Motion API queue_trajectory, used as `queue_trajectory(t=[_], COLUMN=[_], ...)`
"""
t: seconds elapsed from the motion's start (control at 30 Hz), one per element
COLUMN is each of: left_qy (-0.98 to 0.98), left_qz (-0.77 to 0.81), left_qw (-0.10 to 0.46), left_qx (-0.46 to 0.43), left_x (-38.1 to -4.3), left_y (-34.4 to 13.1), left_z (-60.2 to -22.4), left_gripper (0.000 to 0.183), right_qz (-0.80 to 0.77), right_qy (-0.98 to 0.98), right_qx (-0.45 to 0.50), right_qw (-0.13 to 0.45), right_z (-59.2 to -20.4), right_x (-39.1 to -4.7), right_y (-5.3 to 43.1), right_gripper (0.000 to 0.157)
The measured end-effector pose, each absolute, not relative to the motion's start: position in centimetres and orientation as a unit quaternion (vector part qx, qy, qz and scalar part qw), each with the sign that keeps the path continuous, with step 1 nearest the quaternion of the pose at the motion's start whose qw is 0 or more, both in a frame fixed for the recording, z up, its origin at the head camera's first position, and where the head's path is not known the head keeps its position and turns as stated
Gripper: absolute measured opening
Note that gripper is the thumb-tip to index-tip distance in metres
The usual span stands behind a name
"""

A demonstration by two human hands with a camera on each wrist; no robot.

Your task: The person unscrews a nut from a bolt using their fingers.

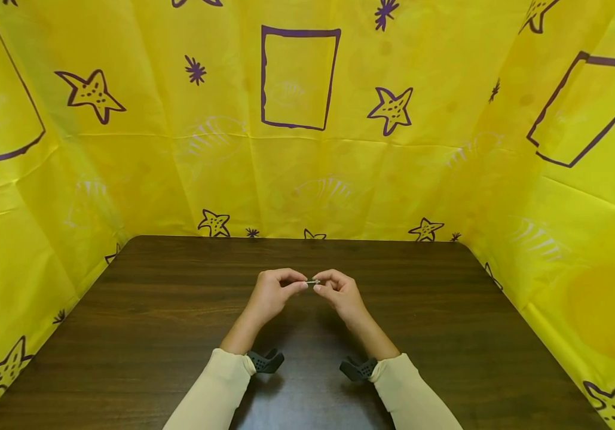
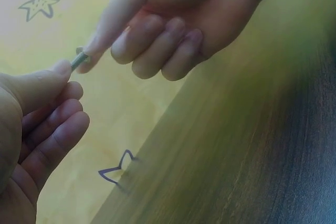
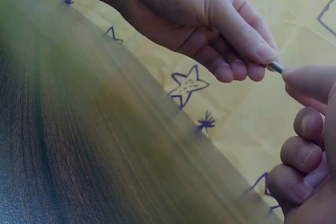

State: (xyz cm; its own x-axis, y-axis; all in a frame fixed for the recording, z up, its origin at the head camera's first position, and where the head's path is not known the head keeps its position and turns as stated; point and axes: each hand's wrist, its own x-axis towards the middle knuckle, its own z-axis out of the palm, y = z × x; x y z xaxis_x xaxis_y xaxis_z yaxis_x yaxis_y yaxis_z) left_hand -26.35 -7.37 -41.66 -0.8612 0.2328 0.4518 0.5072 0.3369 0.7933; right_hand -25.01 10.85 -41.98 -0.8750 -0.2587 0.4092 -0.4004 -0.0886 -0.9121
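Observation:
A small metal bolt (image 1: 312,282) is held level above the table between the two hands. My left hand (image 1: 272,294) pinches its left end between thumb and index finger. At the other end, my right hand (image 1: 345,297) pinches the bolt with thumb and index finger. In the left wrist view the bolt (image 2: 79,60) shows a threaded shaft and a wider piece at the right hand's fingertips; whether that is its head or a nut I cannot tell. Only a short stretch of shaft shows in the right wrist view, the fingers covering the rest.
A dark wood-grain table (image 1: 140,310) lies beneath both hands. Yellow cloth (image 1: 307,161) with purple stars and outlines hangs around its back and sides. Each wrist wears a dark strap-mounted device, the left one (image 1: 266,361) and the right one (image 1: 358,369) both above the table.

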Motion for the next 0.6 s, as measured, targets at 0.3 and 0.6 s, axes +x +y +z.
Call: queue_trajectory(t=[0.3, 0.6], left_qy=[-0.813, -0.812], left_qz=[-0.518, -0.521], left_qw=[0.134, 0.127], left_qx=[-0.232, -0.229], left_x=[-26.39, -26.31], left_y=[-7.47, -7.38], left_z=[-41.64, -41.63], left_gripper=[0.006, 0.007], right_qz=[0.698, 0.69], right_qy=[-0.665, -0.673], right_qx=[0.258, 0.263], right_qw=[0.059, 0.045], right_z=[-41.77, -41.67], right_x=[-25.01, -24.94], right_y=[10.75, 10.71], right_gripper=[0.021, 0.032])
